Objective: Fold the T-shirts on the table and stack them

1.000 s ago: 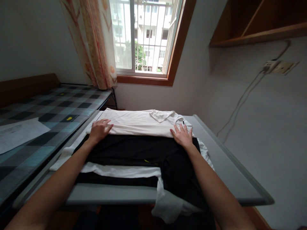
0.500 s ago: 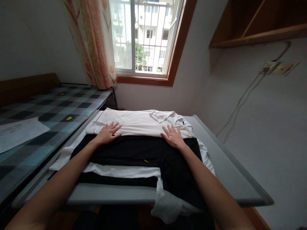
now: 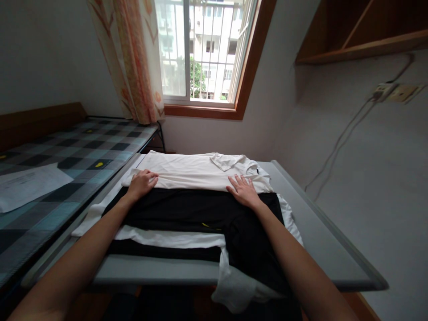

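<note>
A white T-shirt (image 3: pixel 187 165) lies folded over lengthwise at the far side of the grey table (image 3: pixel 321 249). My left hand (image 3: pixel 143 182) has its fingers bent together on the shirt's left part, pinching the cloth, and creases run from it to the right. On the shirt's right part my right hand (image 3: pixel 243 189) rests flat with fingers spread. Nearer to me lies a black garment (image 3: pixel 174 207) with a small yellow mark. White cloth (image 3: pixel 174 238) shows below it, and a white piece hangs over the table's front edge.
On the left stands a bed (image 3: pixel 110 142) with a checked cover and a sheet of paper (image 3: pixel 36 185) on it. A curtain (image 3: pixel 137 67) hangs beside the barred window (image 3: pixel 210 53). Cables run down from a wall socket (image 3: pixel 384 91) at the right, below a wooden shelf (image 3: pixel 364 47).
My left hand has shifted slightly left, and its spread fingers have closed on the white T-shirt, creasing it. My right hand stays flat in place. The view has moved slightly.
</note>
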A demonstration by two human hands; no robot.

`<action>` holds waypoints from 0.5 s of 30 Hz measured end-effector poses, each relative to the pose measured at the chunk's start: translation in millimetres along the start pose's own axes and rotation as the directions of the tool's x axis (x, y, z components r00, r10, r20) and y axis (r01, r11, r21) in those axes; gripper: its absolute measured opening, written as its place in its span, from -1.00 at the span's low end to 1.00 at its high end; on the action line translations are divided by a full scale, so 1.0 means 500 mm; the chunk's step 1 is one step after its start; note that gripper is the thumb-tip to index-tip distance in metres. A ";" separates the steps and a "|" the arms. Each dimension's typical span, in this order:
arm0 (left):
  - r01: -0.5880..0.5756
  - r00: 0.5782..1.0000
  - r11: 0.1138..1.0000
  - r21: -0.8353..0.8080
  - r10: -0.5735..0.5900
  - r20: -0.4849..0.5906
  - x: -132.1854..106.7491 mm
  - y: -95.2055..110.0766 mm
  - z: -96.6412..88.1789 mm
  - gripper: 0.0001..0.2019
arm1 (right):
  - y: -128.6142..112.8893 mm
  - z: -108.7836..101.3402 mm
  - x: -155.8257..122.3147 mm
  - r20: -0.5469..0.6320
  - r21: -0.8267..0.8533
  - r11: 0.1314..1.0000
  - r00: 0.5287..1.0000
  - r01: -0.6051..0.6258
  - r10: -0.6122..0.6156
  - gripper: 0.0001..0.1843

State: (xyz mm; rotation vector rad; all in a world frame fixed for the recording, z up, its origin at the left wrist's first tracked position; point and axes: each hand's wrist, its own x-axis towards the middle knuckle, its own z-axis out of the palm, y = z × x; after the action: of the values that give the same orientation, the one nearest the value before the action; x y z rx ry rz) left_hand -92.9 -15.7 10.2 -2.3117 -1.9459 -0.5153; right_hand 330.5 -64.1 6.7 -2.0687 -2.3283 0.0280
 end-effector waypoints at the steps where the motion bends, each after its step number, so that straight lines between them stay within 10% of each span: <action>1: -0.004 1.000 1.000 0.000 0.004 0.015 0.000 -0.001 0.001 -0.63 | 0.000 0.000 0.000 0.000 0.002 1.000 1.000 0.000 0.000 -0.25; 15: 0.071 0.992 0.990 0.125 -0.083 0.091 -0.010 0.020 -0.015 -0.48 | -0.003 -0.003 -0.002 -0.007 -0.005 0.999 0.999 -0.039 0.039 -0.25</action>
State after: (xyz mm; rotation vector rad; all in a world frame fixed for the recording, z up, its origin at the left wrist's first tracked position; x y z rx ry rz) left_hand -85.7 -24.5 17.4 -2.2333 -2.0542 -0.2868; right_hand 329.0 -65.4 8.0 -2.1129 -2.2862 0.0149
